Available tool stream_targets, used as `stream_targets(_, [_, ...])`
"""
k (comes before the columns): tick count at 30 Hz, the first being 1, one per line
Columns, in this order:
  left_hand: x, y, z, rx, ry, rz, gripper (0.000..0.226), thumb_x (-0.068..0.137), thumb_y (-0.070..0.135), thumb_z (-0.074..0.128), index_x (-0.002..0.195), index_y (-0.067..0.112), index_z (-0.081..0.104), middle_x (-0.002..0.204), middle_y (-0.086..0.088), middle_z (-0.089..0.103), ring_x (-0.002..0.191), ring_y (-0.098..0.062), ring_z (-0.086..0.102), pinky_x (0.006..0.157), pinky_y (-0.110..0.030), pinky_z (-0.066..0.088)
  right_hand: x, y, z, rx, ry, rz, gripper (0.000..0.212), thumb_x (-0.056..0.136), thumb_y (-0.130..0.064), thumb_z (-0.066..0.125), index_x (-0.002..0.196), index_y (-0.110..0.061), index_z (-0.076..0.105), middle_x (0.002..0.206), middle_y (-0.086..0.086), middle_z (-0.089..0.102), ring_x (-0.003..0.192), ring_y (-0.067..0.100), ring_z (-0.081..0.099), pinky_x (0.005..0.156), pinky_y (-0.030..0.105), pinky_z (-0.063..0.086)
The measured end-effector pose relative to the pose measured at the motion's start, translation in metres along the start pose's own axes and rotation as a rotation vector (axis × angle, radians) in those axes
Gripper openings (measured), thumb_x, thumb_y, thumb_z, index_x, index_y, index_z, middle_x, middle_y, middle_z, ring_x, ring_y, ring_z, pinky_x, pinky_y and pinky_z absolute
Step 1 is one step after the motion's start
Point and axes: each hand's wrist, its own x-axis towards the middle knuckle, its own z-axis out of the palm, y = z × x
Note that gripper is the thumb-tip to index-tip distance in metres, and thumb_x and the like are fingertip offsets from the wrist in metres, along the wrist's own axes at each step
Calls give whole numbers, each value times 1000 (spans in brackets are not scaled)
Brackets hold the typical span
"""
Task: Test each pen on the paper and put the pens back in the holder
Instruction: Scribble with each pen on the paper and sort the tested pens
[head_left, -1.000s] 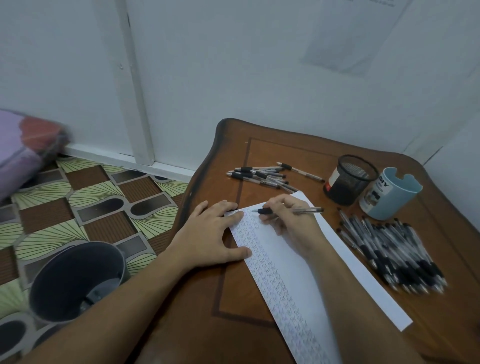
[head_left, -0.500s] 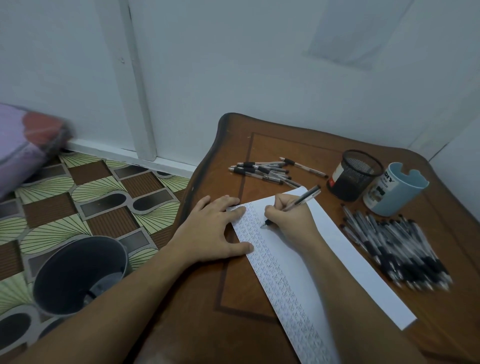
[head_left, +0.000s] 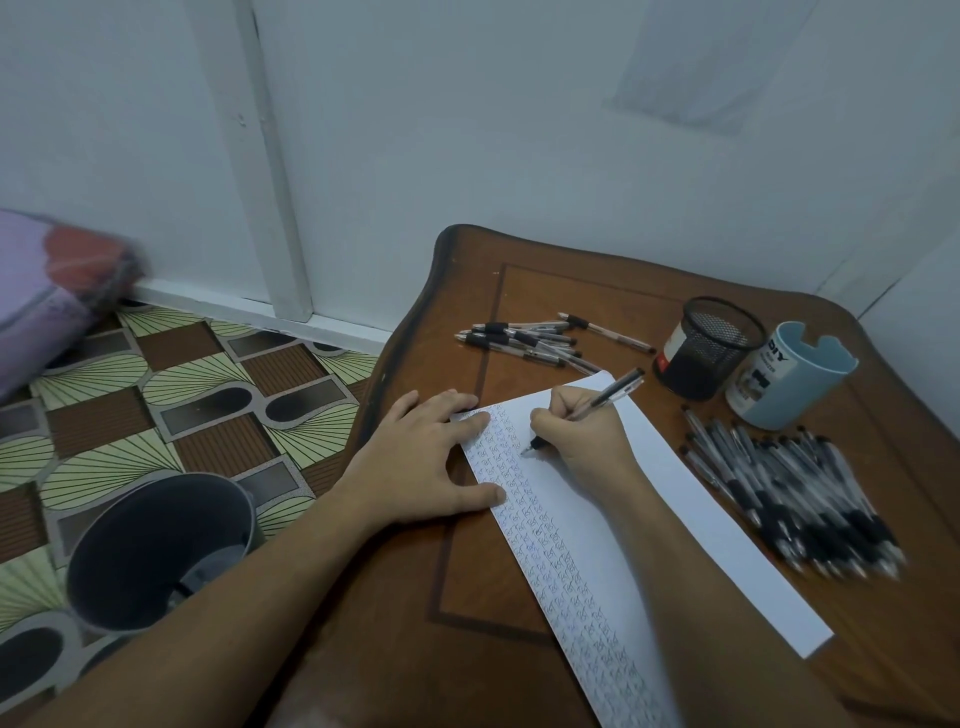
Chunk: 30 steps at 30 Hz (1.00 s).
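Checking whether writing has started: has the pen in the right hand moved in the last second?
Yes. Against the paper, the pen in the right hand has swung from level to tilted, its tip now down by the scribbled column.

The brown wooden surface (head_left: 493, 597) has a scalloped edge and a dark inlaid border line. A long white paper (head_left: 727, 561) lies slantwise across it, with rows of small scribbles down its left strip. Past the paper's far end lies a small cluster of pens (head_left: 519, 340). Right of the paper lies a big pile of pens (head_left: 800, 493). Off the paper's far right corner stand a black mesh holder (head_left: 706, 345) and a pale blue holder (head_left: 789, 374), side by side.
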Motion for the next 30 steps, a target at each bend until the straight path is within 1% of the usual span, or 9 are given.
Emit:
stream_targets(2, [0,0,0,-1,2,1,104,61,90,26,148,34,30,158,14,18,145,-5,8,116,-33,-8,-1,-1,1,-17,2,-10,37,86,-3,65,56,-11,44,48,-3,41,47,3,45,48,17,43])
stream_targets(4, [0,1,-1,-4,-8,-2,101,63,89,30,149,34,30,158,14,17,145,-5,8,116,-34,-8,-1,-1,0,-22,12,-22,38,86,-3,65,56,-11,43,49,-3,40,48,3,44,49,16,43])
stream_targets(7, [0,2,-1,-7,-8,-5,99,65,87,32,148,34,30,158,14,17,145,-6,9,116,-35,-8,0,1,-1,-17,29,-30,40,84,-3,64,53,-14,41,50,-1,38,53,11,44,55,27,46])
stream_targets(10, [0,0,0,-4,-4,-5,97,67,86,34,148,34,31,158,14,18,145,-5,9,116,-34,-8,0,0,-1,-26,25,-35,41,83,-1,64,53,-14,40,50,-1,37,50,9,42,54,27,45])
stream_targets(13, [0,0,0,-9,-1,4,102,63,89,29,148,34,31,158,14,19,145,-5,9,117,-35,-6,-1,0,-1,-15,2,-18,41,84,-1,63,53,-14,40,48,-4,37,51,10,44,55,29,46])
stream_targets(17, [0,0,0,-6,-1,2,99,66,87,32,148,33,31,158,14,19,145,-5,9,117,-35,-6,-1,0,0,-29,37,-20,39,84,-2,64,54,-13,41,47,-6,38,48,5,44,53,23,46])
stream_targets(20, [0,0,0,-4,-4,1,96,68,85,35,148,34,31,158,13,19,145,-5,9,117,-36,-6,-1,0,0,-39,26,-23,40,85,-2,64,54,-13,42,46,-6,39,49,6,45,53,22,47])
stream_targets(23, [-1,1,-1,-10,-2,0,96,68,85,35,149,33,31,158,13,19,145,-5,9,117,-36,-6,-1,0,0,-29,36,-25,40,85,-1,64,54,-12,42,46,-8,39,46,2,45,50,19,45])
stream_targets(30, [0,1,-1,1,-16,-4,96,68,85,35,149,34,30,158,14,17,145,-5,7,117,-35,-7,0,0,-2,-57,15,-17,37,86,-2,64,56,-11,43,45,-10,39,46,2,43,49,17,42])
